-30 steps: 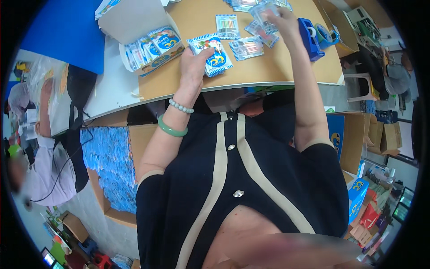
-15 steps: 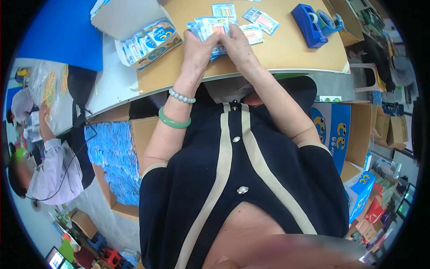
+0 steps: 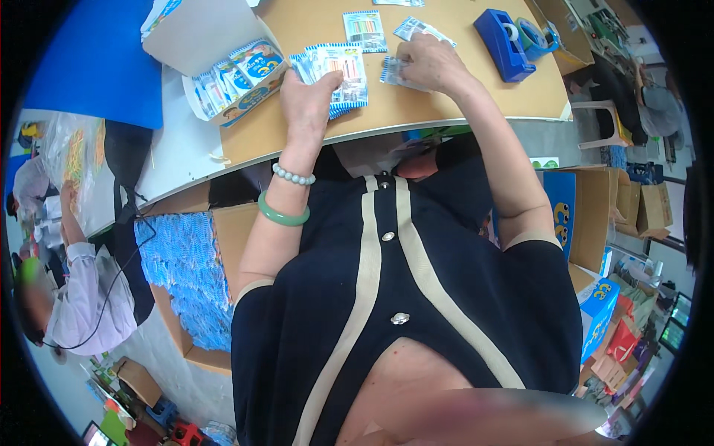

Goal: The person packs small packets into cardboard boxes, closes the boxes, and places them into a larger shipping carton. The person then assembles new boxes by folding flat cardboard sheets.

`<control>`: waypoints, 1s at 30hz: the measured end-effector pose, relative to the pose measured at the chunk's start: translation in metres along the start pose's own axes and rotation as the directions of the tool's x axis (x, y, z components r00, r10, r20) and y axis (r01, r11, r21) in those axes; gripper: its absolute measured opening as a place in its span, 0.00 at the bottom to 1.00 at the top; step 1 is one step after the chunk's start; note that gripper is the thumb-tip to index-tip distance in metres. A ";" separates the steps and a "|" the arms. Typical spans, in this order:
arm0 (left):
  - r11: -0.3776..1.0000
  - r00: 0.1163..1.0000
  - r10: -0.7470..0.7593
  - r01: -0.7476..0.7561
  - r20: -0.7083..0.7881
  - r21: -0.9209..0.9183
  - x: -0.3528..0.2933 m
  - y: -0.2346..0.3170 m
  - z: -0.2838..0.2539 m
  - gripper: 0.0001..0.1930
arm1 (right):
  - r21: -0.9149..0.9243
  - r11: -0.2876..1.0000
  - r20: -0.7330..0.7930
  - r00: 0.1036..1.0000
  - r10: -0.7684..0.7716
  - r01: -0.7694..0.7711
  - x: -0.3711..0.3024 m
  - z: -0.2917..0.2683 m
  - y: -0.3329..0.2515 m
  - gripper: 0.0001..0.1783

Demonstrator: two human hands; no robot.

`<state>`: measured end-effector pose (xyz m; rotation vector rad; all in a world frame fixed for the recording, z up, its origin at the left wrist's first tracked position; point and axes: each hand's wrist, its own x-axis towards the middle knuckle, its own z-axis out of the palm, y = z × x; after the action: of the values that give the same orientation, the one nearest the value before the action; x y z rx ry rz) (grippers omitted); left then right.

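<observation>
While the left hand (image 3: 306, 104) grips a fanned stack of packets (image 3: 346, 68) near the table's front edge, thumb pressed on top near the right side, the right hand (image 3: 431, 65) is palm-down just right of it, fingers bent onto a flat packet (image 3: 392, 72). Can't tell if the right fingers have a pinch on it or only touch; the fingertips are partly hidden. Stack is several deep, blue-and-white, the top ones showing a clear window with thin coloured sticks. Second loose packet (image 3: 419, 29) sits just past the right knuckles, tilted. Another packet (image 3: 364, 32) lies flat behind the stack, apart from it, coloured sticks visible; one more (image 3: 399, 2) is cut off by the top of the view. All on a tan board (image 3: 446, 110) covering the worktop. Left of the left hand: open white box (image 3: 256, 99), lid up, row of blue-and-white packets inside. Right of the right hand, apart: blue tape dispenser (image 3: 506, 52), blue-green tape roll (image 3: 538, 46) right beside it. Left wrist has a bead bracelet (image 3: 294, 175) and green bangle (image 3: 283, 211). Below the table, left side: cardboard carton (image 3: 236, 232) full of blue packets (image 3: 182, 256). Co-worker in a pale shirt (image 3: 97, 293) at far left.
</observation>
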<state>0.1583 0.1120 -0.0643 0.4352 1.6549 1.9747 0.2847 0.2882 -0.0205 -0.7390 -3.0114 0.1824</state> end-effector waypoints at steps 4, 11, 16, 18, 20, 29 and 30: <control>0.999 1.000 -0.012 0.011 -0.021 -0.051 0.003 -0.004 -0.006 0.16 | 0.152 0.978 0.064 0.988 0.137 -0.146 0.021 0.001 -0.005 0.14; 0.996 0.997 0.001 0.006 -0.075 0.086 0.010 -0.022 -0.007 0.19 | 0.232 0.884 -0.212 0.865 0.454 -0.407 0.081 0.027 -0.042 0.23; 0.998 0.998 0.023 -0.019 -0.066 0.065 0.006 -0.020 -0.006 0.19 | 0.381 0.799 0.153 0.884 0.441 -0.465 0.086 0.018 -0.031 0.22; 0.999 0.998 0.017 -0.014 -0.056 0.052 0.006 -0.018 -0.005 0.19 | 0.599 0.722 0.116 0.929 0.351 -0.347 0.081 0.025 -0.019 0.22; 0.999 0.999 -0.003 0.005 -0.052 0.042 0.007 -0.017 -0.007 0.18 | 0.695 0.666 0.092 0.952 0.293 -0.272 0.069 0.026 -0.008 0.22; 0.987 0.982 0.111 -0.091 -0.151 0.133 0.025 -0.040 0.011 0.16 | 0.925 0.348 0.036 0.949 0.313 -0.150 0.008 0.050 -0.053 0.14; 0.985 0.984 0.114 -0.094 -0.137 0.141 0.024 -0.037 0.016 0.16 | 0.929 0.339 0.032 0.945 0.326 -0.148 0.008 0.052 -0.056 0.14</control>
<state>0.1544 0.1431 -0.0990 0.4459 1.8992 2.0187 0.2492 0.2370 -0.0654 -0.9137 -1.9981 1.5822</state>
